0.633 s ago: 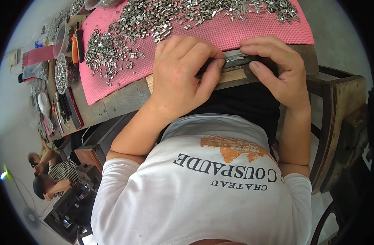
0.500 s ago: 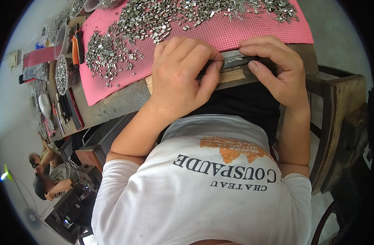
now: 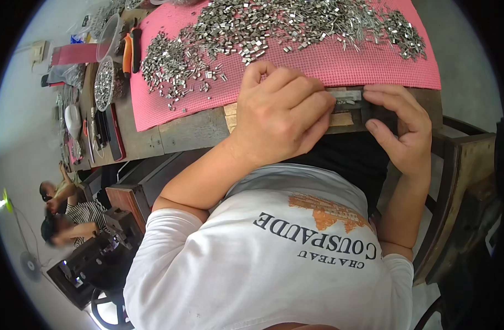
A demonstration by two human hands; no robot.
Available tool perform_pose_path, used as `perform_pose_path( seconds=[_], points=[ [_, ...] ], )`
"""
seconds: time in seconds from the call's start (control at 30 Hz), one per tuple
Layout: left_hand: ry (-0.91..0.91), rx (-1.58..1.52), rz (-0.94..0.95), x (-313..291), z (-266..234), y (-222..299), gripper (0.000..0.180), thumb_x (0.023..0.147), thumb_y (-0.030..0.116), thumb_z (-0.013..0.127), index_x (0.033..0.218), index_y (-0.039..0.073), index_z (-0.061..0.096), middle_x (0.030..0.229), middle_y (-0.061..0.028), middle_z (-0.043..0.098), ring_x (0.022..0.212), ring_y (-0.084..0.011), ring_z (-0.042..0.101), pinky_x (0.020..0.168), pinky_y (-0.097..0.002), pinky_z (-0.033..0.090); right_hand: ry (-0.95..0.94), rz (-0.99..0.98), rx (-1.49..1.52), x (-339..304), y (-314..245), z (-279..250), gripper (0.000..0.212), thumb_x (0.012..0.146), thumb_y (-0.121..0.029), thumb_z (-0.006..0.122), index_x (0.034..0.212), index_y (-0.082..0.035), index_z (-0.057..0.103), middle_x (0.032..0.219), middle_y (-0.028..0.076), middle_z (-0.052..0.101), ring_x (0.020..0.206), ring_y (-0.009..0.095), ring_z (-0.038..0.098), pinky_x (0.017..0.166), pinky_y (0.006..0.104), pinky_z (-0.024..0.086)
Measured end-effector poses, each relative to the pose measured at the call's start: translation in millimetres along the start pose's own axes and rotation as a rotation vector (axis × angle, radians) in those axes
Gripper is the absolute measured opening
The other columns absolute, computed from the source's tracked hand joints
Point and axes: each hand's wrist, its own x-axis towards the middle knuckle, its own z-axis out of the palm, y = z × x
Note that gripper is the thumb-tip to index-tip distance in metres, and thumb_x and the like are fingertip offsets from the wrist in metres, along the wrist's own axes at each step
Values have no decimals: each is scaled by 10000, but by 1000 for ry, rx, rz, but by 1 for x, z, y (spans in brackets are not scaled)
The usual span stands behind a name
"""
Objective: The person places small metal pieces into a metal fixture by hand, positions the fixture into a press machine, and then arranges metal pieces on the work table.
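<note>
At the bench's front edge lies a dark bar (image 3: 351,108) with small shiny metal pieces (image 3: 346,102) on it. My left hand (image 3: 287,113) is closed at the bar's left end, its fingers curled in. Whatever they hold is hidden behind the knuckles. My right hand (image 3: 403,124) is at the other end, thumb and forefinger apart on either side of the dark bar. Beyond both hands, a pink textured mat (image 3: 230,96) bears a heap of small silvery metal parts (image 3: 263,33); loose thin pieces are strewn at its left.
Orange-handled pliers (image 3: 132,49) lie left of the mat. Near them are a clear tub of small parts (image 3: 104,82), a dark red flat case (image 3: 117,132) and thin tools. A wooden chair (image 3: 464,159) stands at right. Two people sit working at far left.
My left hand has turned and curled more tightly, hiding its thumb. The right hand's finger and thumb have parted slightly. The whole view has shifted, so the bench appears lower and farther right.
</note>
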Motion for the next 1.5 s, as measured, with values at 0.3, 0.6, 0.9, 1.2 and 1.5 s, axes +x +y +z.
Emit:
perform_pose_path(
  seconds=[0.3,0.6,0.9,1.2,1.5],
  points=[
    [-71,-109,-147,-9,-17,-7,320,747,160,810,1062,106,786,998,-41,742,844,-188,673,768,-337,441,-4,70,-30,-5,-9,-1,343,756,-45,785,1091,2,732,1113,143,704,1035,255,688,902,338,526],
    [-56,137,-55,27,-15,-82,155,762,125,784,910,170,792,978,-27,710,947,-275,648,816,-411,495,-66,45,-167,20,-30,-12,297,811,-76,756,1087,25,716,1075,153,703,1009,269,676,904,335,508],
    [37,248,-110,16,43,-88,110,764,246,644,770,175,728,880,15,641,992,-217,587,872,-424,446,-153,45,-417,44,-4,-2,217,940,-7,602,1136,56,671,1089,160,666,1033,301,629,947,382,474],
    [241,-26,-162,22,55,-81,155,647,237,746,776,153,719,915,2,630,987,-226,543,859,-394,386,-266,-227,-668,121,-1,13,157,967,-55,597,1067,48,663,956,174,644,902,339,604,813,416,474],
    [74,-60,-219,23,29,-88,223,669,291,746,822,136,794,988,-11,655,1050,-232,523,913,-394,361,-350,-186,-825,144,-16,40,126,913,-27,621,1016,35,658,926,160,622,883,336,588,817,424,458]
  ],
)
